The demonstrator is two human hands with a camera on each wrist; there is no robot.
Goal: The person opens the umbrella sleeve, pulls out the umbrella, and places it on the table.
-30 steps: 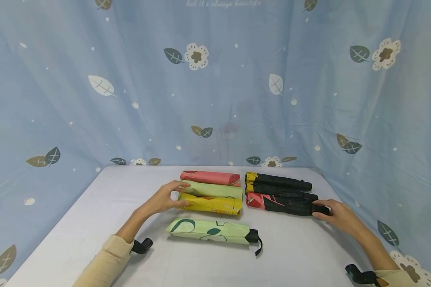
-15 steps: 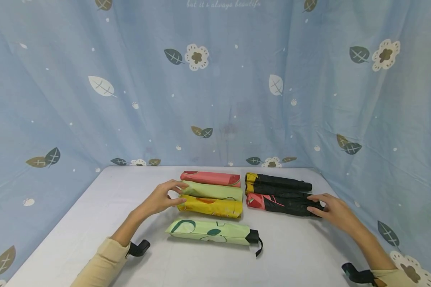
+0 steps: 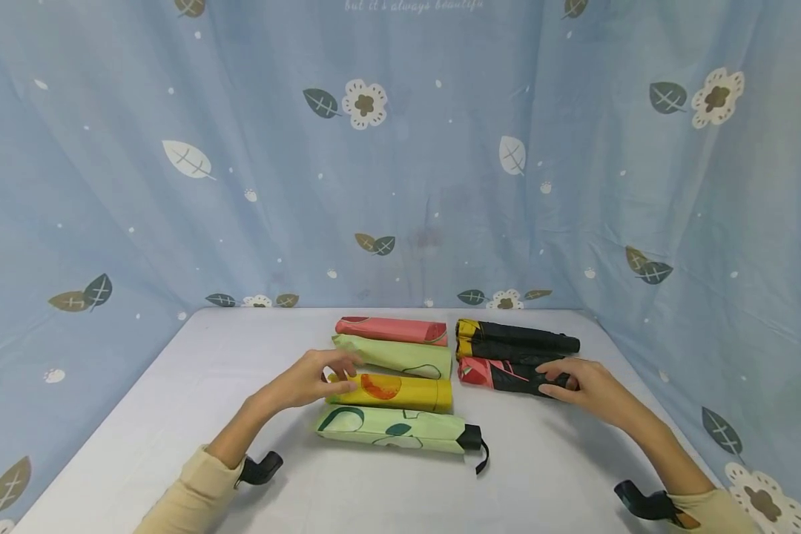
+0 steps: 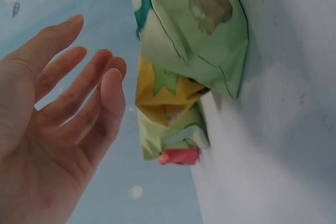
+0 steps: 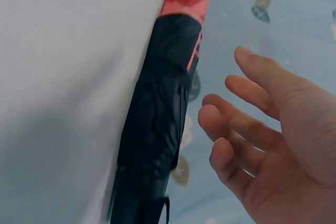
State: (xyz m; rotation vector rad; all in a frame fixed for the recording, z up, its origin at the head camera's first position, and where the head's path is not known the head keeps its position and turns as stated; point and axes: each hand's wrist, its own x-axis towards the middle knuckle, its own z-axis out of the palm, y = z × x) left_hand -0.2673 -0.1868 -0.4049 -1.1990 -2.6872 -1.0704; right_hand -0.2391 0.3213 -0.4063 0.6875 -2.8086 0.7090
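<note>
My left hand (image 3: 310, 382) is above the left end of a folded yellow umbrella (image 3: 407, 393), fingers loosely bent. In the left wrist view that hand (image 4: 68, 108) holds nothing and stands apart from the umbrella ends. A folded light-green umbrella with dark-green print (image 3: 434, 432) lies just in front of the yellow one, its black handle to the right. My right hand (image 3: 590, 389) hovers over the black part of a folded black-and-red umbrella (image 3: 477, 372). The right wrist view has a gap between its relaxed fingers and the black umbrella (image 5: 157, 93).
Behind the yellow umbrella lie a pale-green umbrella (image 3: 394, 354) and a pink one (image 3: 394, 329). Black umbrellas with yellow ends (image 3: 521, 336) lie at the back right. A blue patterned curtain (image 3: 400, 185) surrounds the white table (image 3: 547, 475).
My right hand has left the black-and-red umbrella's handle end and moved left above it. The yellow umbrella has shifted toward the front, up near the printed green one; my left hand has come off it.
</note>
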